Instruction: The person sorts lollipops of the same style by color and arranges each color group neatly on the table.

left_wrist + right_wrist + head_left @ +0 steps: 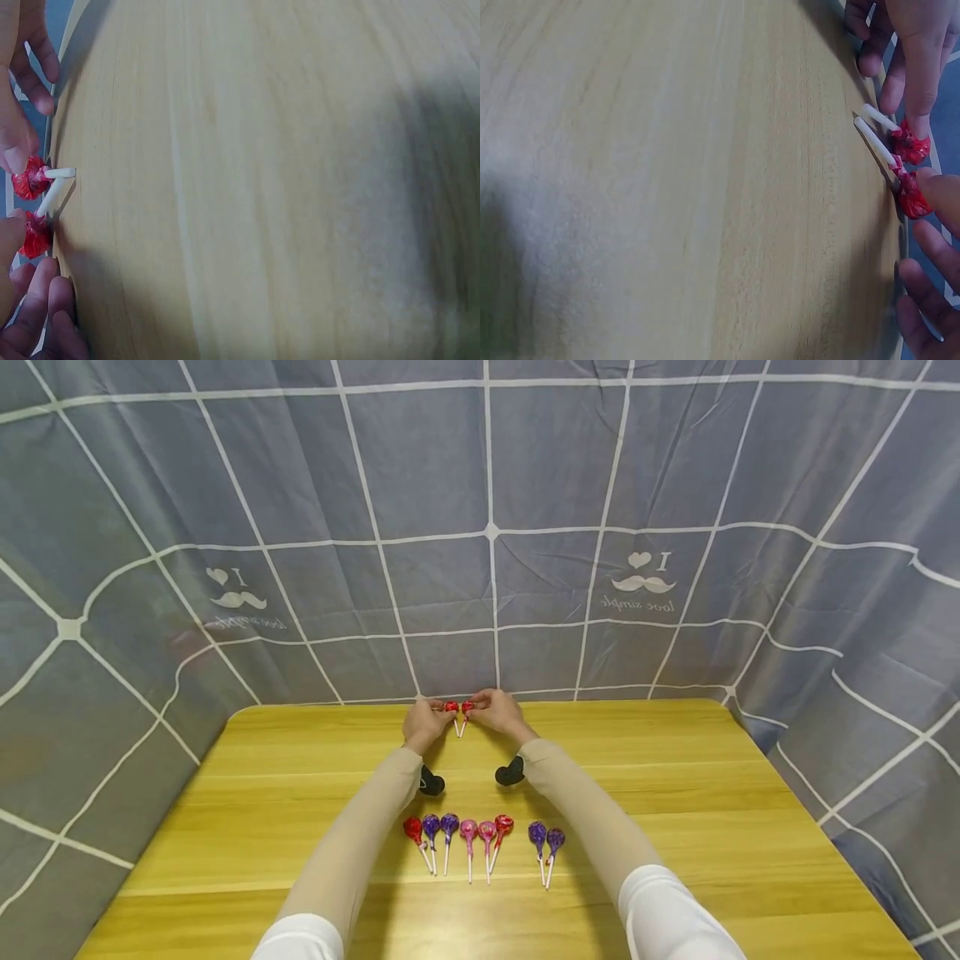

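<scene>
Past white sleeves [300,937] and eight lollipops [468,831], pinching red lollipop [451,706] in left hand [425,722], second red lollipop [468,706] in right hand [498,712], at far edge of tabletop [675,793]. Probably placing both side by side; next, likely need to line up, let go.

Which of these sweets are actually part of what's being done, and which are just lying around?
Apparently in the job now:
left-held red lollipop, in the left hand
right-held red lollipop, in the right hand

Lying untouched nearer the person, perhaps spare:
two other red lollipops
four purple lollipops
two pink lollipops
</scene>
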{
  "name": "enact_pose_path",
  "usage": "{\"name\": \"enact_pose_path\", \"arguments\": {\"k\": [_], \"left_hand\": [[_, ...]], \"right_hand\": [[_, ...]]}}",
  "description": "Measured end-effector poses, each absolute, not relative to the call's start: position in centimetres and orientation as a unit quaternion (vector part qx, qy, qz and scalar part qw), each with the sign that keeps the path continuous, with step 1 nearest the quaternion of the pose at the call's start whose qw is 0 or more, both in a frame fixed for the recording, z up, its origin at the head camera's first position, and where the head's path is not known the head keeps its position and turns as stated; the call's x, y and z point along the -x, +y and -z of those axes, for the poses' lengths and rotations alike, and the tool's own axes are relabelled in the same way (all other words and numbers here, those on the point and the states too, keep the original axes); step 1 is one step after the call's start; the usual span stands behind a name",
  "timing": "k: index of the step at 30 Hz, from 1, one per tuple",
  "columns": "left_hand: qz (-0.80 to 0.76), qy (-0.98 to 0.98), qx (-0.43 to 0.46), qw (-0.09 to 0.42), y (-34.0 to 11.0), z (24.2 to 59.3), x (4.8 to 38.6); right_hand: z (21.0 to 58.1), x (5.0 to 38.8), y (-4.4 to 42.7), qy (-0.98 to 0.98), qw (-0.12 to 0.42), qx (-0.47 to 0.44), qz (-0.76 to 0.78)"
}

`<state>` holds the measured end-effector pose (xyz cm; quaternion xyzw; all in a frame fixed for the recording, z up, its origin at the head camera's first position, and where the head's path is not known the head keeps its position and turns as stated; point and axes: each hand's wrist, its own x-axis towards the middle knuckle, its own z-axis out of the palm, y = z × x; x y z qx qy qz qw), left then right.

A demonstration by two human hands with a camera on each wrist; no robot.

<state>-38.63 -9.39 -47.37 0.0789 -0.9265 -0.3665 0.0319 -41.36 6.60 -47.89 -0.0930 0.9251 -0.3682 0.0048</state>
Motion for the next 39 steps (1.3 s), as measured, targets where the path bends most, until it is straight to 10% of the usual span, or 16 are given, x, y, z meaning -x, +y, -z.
{"name": "enact_pose_path", "arguments": {"k": [39], "left_hand": [[0.393, -0.918, 0.014, 0.051, -14.7, 43.4, 31.1]], "right_hand": [[43.8, 35.1, 11.3, 0.914, -0.068, 0.167, 0.364]]}}
